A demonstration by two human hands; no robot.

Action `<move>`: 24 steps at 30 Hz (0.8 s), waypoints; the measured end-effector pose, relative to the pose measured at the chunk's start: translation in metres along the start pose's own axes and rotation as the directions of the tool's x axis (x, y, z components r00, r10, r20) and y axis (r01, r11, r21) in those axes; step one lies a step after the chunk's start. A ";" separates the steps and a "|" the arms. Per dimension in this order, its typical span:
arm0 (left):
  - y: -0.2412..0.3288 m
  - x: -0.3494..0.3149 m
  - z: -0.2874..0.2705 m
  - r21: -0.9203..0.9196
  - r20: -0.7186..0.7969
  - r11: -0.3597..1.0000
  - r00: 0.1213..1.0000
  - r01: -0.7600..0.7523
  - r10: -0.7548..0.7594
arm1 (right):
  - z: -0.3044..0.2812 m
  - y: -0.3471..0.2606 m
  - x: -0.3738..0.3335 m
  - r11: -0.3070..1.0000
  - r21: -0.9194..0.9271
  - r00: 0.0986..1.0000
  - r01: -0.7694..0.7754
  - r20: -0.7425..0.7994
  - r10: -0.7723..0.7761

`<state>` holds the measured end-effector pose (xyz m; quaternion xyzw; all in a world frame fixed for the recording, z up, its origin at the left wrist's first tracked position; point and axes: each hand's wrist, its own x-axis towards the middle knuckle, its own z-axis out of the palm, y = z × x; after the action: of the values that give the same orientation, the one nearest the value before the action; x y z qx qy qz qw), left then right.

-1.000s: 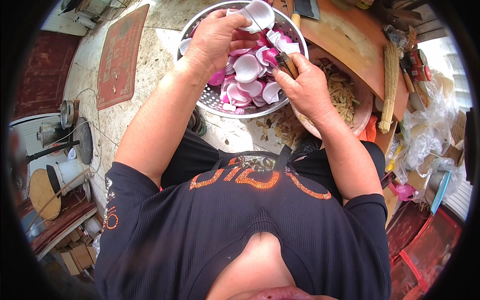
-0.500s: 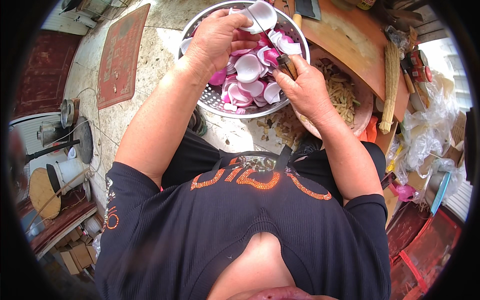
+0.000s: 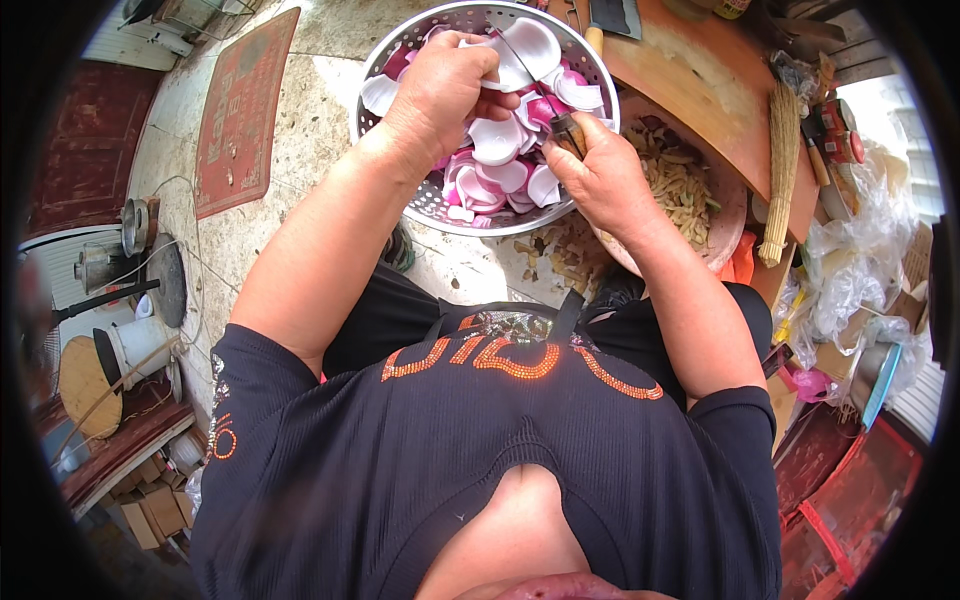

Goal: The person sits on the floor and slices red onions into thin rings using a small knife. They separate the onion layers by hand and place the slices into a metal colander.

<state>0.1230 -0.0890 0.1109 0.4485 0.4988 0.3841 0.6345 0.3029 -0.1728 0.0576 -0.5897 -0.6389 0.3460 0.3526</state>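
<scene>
Over the perforated metal colander (image 3: 400,195), our left hand (image 3: 440,85) kept its fingers closed on a pale onion piece (image 3: 512,70). Our right hand (image 3: 590,175), gripping the knife (image 3: 545,95), had moved its blade up against that piece, so cutting continued.

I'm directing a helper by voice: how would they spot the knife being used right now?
Find the perforated metal colander of purple-and-white onion pieces at the top. Above it, the right hand grips a brown-handled knife, blade toward the left hand. The cleaver lies apart on the orange board.
</scene>
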 end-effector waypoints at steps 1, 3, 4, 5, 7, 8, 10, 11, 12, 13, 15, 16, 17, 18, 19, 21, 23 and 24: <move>-0.002 -0.003 0.003 0.022 0.019 0.999 0.999 0.032 -0.033 | 0.002 0.003 0.001 1.000 -0.022 1.000 -0.022 0.002 0.022; -0.006 -0.006 0.008 0.068 0.056 0.993 0.993 0.096 -0.099 | 0.001 0.006 0.004 0.996 -0.058 0.998 -0.066 0.007 0.067; -0.006 -0.010 0.010 0.066 0.087 0.992 0.989 0.112 -0.117 | 0.000 0.008 0.007 0.994 -0.072 0.996 -0.088 0.013 0.089; -0.007 -0.011 0.011 0.056 0.099 0.992 0.988 0.113 -0.118 | -0.001 0.009 0.008 0.990 -0.085 0.994 -0.109 0.018 0.111; -0.009 -0.013 0.012 0.036 0.125 0.993 0.985 0.115 -0.119 | -0.003 0.007 0.009 0.980 -0.090 0.982 -0.179 0.040 0.183; -0.007 -0.015 0.016 -0.012 0.073 0.992 0.990 0.123 -0.122 | -0.003 0.005 0.009 0.979 -0.070 0.981 -0.189 0.033 0.192; -0.007 -0.011 0.013 -0.052 0.053 0.996 0.996 0.077 -0.074 | -0.002 0.003 0.008 0.984 -0.024 0.985 -0.174 0.009 0.174; -0.007 -0.007 0.010 -0.071 0.042 0.996 0.998 0.054 -0.051 | -0.002 0.003 0.007 0.989 0.003 0.989 -0.148 -0.010 0.148; -0.008 -0.004 0.006 -0.067 0.053 0.997 0.998 0.042 -0.039 | -0.001 0.003 0.007 0.992 0.029 0.992 -0.122 -0.030 0.122; -0.010 0.000 0.003 -0.063 0.036 0.997 0.999 0.042 -0.040 | 0.000 0.004 0.006 0.995 0.040 0.994 -0.096 -0.047 0.098; -0.013 0.005 -0.001 -0.055 0.002 0.998 0.999 0.042 -0.042 | 0.002 0.003 0.004 0.997 0.060 0.995 -0.044 -0.081 0.049; -0.012 0.007 -0.003 -0.034 -0.034 0.998 0.998 0.055 -0.056 | 0.003 0.001 0.003 0.997 0.069 0.995 -0.020 -0.095 0.027; -0.012 0.008 -0.003 -0.050 -0.049 0.998 0.998 0.029 -0.031 | 0.003 -0.004 0.001 0.997 0.078 0.994 0.004 -0.108 0.005; -0.011 0.008 -0.003 -0.066 -0.065 0.998 0.998 0.002 -0.007 | 0.003 -0.007 0.000 0.996 0.086 0.992 0.028 -0.122 -0.017; -0.011 0.009 -0.002 -0.082 -0.079 0.996 0.997 -0.024 0.018 | 0.003 -0.008 -0.001 0.994 0.106 0.993 0.027 -0.117 -0.014; -0.010 0.010 -0.004 -0.101 -0.056 0.994 0.998 -0.042 0.036 | 0.003 -0.009 -0.004 0.989 0.147 0.994 0.024 -0.106 -0.008; -0.009 0.009 -0.003 -0.117 -0.051 0.991 0.997 -0.061 0.055 | 0.003 -0.011 -0.006 0.991 0.126 0.995 0.039 -0.096 -0.027; -0.009 0.009 -0.003 -0.126 -0.047 0.990 0.997 -0.065 0.060 | 0.003 -0.011 -0.007 0.992 0.116 0.995 0.047 -0.091 -0.037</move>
<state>0.1224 -0.0825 0.0995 0.4140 0.4726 0.4445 0.6385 0.2945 -0.1803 0.0653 -0.5692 -0.6132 0.3489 0.4220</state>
